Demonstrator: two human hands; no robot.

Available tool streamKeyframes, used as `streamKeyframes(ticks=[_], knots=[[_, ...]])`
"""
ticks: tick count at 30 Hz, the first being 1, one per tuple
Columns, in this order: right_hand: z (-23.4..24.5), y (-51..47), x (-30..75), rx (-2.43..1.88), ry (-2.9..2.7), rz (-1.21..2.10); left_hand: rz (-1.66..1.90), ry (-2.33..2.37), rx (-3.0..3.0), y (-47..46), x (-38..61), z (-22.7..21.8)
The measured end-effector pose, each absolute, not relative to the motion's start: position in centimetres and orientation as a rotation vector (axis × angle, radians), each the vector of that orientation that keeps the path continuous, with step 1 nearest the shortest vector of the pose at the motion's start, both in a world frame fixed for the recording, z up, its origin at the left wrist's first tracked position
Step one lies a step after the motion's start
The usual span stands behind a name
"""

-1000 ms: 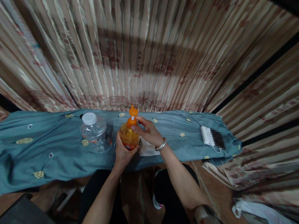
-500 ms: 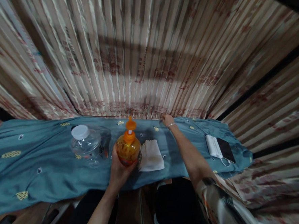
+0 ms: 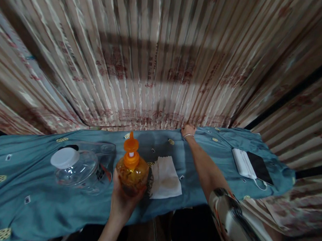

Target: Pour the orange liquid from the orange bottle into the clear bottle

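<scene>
Left hand (image 3: 123, 202) wrapped around the lower body of an amber pump bottle (image 3: 133, 172), upright near the front edge of a blue cloth (image 3: 63, 209); whether its base touches the cloth is hidden. A second ago the right hand (image 3: 188, 131) was at the orange pump head (image 3: 131, 145); now it reaches to the cloth's back edge, beside a striped curtain (image 3: 159, 62) — its grip cannot be told. A clear jar (image 3: 77, 170) stands left of the bottle, a white tissue (image 3: 166, 180) right; farther right, blue cloth stretches to a white device (image 3: 242, 163)
</scene>
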State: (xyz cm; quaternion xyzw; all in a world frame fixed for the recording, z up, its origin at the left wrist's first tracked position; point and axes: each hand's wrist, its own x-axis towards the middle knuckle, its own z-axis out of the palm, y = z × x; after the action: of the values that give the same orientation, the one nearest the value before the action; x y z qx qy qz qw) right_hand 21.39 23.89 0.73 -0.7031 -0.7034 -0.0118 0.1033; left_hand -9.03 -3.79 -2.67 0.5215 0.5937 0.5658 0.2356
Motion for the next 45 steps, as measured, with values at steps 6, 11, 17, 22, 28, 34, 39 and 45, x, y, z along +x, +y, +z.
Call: streamKeyframes(ticks=[6,11,17,22,28,34,39,45], knots=[[-1.9,21.1,17.3,-1.981,-2.19,0.072,1.534,1.637,1.421,-3.9,-8.9,-2.6],[-4.3,21.2,14.7,-1.994,-2.227,0.201,1.553,1.64,1.426,-4.0,-8.8,-3.0],[-2.8,22.5,14.2,-2.023,-2.134,0.313,1.586,1.617,1.467,-3.8,-8.7,-3.7],[0.8,17.1,13.8,-1.844,-2.089,0.296,1.613,1.593,1.468,-3.2,-8.5,-4.0],[5.7,3.1,9.9,-0.851,-1.882,0.683,1.604,1.571,1.483,-2.9,-8.1,-3.7],[9.7,0.5,5.4,-1.055,-1.729,0.552,1.615,1.563,1.484,-2.7,-7.5,-3.9],[9.9,1.7,6.1,-0.951,-1.778,0.735,1.591,1.558,1.52,-2.8,-7.1,-3.7],[11.1,2.6,6.9,-0.761,-1.77,0.94,1.584,1.545,1.538,-2.6,-7.1,-3.7]])
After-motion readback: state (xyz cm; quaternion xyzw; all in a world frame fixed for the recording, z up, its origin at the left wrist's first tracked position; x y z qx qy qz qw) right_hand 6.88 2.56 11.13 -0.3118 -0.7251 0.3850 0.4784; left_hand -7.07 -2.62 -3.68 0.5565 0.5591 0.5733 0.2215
